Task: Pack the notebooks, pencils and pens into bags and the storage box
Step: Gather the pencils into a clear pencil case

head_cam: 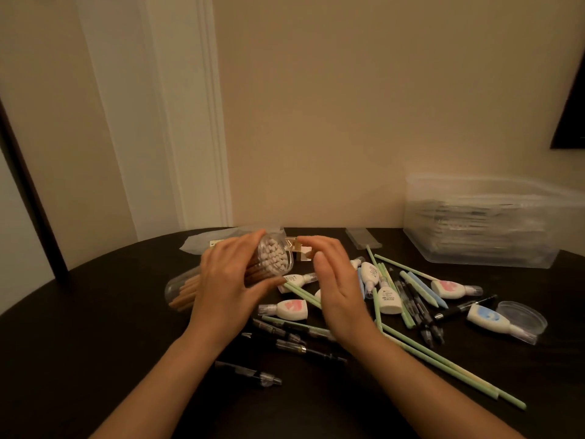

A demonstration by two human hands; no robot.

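My left hand [226, 280] grips a clear round tube of pencils [274, 258], tipped so the white eraser ends face right. My right hand [335, 280] hovers just right of the tube's open mouth, fingers straight and holding nothing. A second clear tube of pencils [182, 291] lies on the table behind my left wrist. Loose black pens [297, 342], green and blue pencils [443, 365] and several white correction-tape bottles [292, 308] lie scattered on the dark table [95, 312]. A clear storage box [484, 223] with dark contents stands at the back right.
A clear round lid [522, 313] lies at the right, beside a blue-labelled bottle. A clear plastic bag [202, 242] and a small clear sleeve [362, 237] lie at the table's far edge against the beige wall. A lone black pen [250, 373] lies near my left forearm.
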